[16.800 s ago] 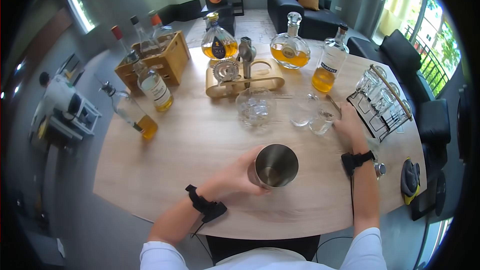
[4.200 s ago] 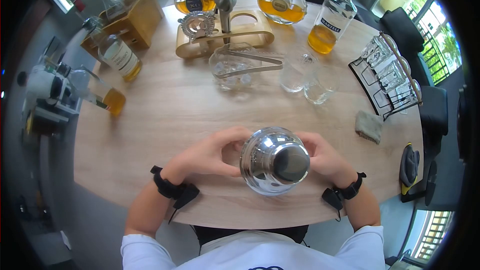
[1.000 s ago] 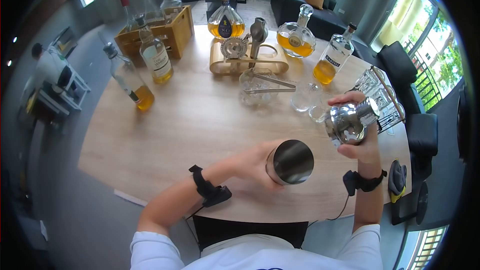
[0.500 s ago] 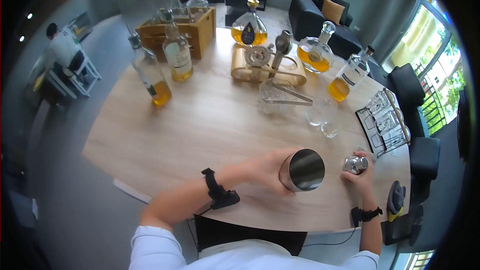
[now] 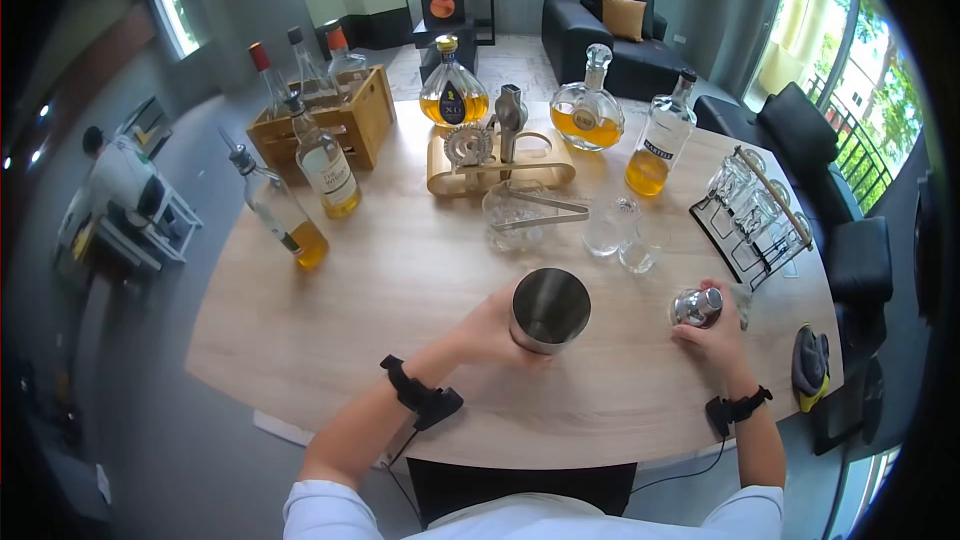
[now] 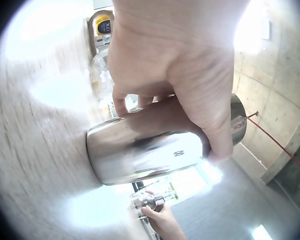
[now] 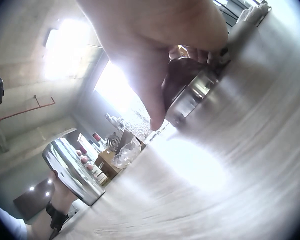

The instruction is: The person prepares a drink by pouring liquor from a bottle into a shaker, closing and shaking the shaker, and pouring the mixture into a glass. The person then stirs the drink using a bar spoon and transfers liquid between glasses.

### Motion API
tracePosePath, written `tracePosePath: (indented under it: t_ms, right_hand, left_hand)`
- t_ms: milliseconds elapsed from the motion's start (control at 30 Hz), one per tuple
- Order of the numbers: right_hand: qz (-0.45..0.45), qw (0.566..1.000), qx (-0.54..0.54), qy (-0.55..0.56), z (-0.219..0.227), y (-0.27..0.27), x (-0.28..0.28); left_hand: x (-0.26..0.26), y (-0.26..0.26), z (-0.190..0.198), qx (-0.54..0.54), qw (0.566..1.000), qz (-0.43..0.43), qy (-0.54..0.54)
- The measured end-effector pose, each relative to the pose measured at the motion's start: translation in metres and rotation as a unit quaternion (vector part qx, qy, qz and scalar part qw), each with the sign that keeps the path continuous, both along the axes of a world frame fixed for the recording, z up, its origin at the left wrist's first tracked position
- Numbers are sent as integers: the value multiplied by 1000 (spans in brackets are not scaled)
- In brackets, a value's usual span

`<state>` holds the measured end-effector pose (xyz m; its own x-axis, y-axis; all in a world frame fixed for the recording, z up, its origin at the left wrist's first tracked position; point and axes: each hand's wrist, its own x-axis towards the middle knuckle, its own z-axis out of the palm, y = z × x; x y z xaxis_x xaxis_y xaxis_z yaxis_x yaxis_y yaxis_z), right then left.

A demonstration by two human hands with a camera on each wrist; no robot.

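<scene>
Amber drink lies low in a bottle (image 5: pixel 283 215) near the left edge of the worktop (image 5: pixel 370 320). To its right, the left hand (image 5: pixel 490 333) curls round the side of a metal cup (image 5: pixel 550 312), which stands upright a little in from the near edge, its mouth uncovered. The step in hand looks like parting the cup from its top, with the top being put down at the right. The next move calls for the left hand to keep the cup steady while the right hand loosens its grip and comes away without tipping the top. Plain and mirror-bright outside, the cup carries a small dark mark on its side; inside it is dull and shadowed, and what it holds cannot be told. Beyond it sit a glass bowl (image 5: pixel 505 232), with tongs (image 5: pixel 560 221) across it, and a clear glass (image 5: pixel 602 240). Towards the near right corner, the right hand (image 5: pixel 724 342) grips the shiny domed top (image 5: pixel 692 308), fingers wrapped about it, low at the surface and just beside a grey cloth (image 5: pixel 742 304).
</scene>
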<state>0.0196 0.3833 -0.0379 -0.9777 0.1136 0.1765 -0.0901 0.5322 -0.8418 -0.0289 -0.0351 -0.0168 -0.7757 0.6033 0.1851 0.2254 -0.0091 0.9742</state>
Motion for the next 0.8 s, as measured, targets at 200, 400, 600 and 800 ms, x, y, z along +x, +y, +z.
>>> tracePosePath:
  t_ms: [200,400,600,800]
  right_hand:
    - [-32,999,-20,-7,-5,3,-3]
    - [-138,969,177,105,28,-11,10]
    - [92,992,59,64,64,-81,19]
    - [273,910,-280,-138,34,-115,-22]
  left_hand:
    - [1,-1,5,4,1000,-13,-7]
    - [-5,0,-1,32,999,-16,19]
    - [-13,-13,6,30,988,2,154]
    - [-18,-123,42,33,914,356,191]
